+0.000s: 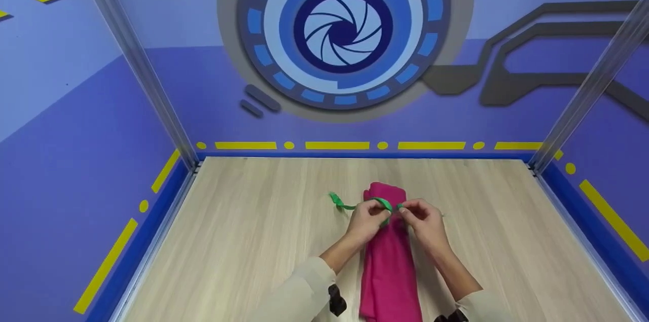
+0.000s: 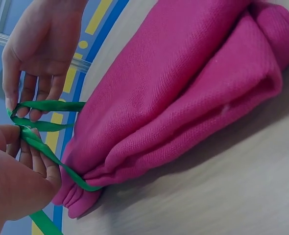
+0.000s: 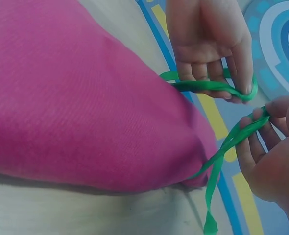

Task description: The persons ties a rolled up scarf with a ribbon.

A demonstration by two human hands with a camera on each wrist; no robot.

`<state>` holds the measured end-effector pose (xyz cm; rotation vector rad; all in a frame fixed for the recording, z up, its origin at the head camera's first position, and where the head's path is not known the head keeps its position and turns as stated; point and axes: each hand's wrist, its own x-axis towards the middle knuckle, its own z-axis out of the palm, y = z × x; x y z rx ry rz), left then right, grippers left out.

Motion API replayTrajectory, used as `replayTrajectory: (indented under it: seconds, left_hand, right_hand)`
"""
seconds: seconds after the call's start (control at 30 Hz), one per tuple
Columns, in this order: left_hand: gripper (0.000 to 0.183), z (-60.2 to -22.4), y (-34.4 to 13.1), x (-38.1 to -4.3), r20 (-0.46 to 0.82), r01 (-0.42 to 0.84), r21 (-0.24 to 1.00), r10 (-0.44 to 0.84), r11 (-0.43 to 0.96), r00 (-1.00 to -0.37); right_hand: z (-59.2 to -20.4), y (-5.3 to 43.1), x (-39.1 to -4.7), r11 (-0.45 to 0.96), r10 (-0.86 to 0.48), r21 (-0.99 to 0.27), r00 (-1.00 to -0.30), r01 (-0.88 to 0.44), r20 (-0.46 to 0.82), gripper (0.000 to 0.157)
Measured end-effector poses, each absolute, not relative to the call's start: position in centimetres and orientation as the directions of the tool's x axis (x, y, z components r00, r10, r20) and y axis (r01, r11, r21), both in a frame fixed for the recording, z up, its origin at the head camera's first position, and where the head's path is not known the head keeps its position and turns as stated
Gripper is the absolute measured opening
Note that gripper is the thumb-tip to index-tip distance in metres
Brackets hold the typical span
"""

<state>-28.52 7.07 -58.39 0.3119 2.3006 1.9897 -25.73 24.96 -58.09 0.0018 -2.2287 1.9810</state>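
Observation:
A pink knitted cloth, folded into a long bundle, lies lengthwise on the wooden table. Around its far part runs a green ribbon, whose loose tail extends to the left. Over the bundle, my left hand pinches a bend of the ribbon between thumb and fingers. Close by on the right, my right hand pinches another part of it at the fingertips. In the right wrist view, ribbon strands run from my right hand down to the cloth; my left hand holds a loop.
The pale wooden table is bordered by blue and purple printed panels with yellow dashes. Clear corner posts rise at the back left and back right. A dark device is strapped at the left sleeve.

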Motion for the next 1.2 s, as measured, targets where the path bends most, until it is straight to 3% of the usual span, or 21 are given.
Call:
replayTrajectory:
  seconds: [0.27,0.7,1.2]
  left_hand:
    - [0.006,-58.3,7.6,-28.2,-0.004,0.035,0.978,0.188,0.206,-0.982]
    - [0.004,-58.2,7.4,-27.8,-0.021,0.023,0.986,0.262,0.166,-0.965]
    - [0.019,-58.4,6.1,-28.1,-0.001,0.045,0.991,0.339,0.128,-0.941]
  right_hand:
    - [-58.2,24.6,-25.5,0.097,0.081,-0.992,-0.992,-0.084,0.092,0.017]
    - [-58.8,24.5,-25.6,0.059,0.026,-0.993,-0.994,-0.106,0.108,0.015]
    - [-59.2,24.3,-25.3,0.19,0.012,-0.975,-0.993,-0.117,0.121,0.019]
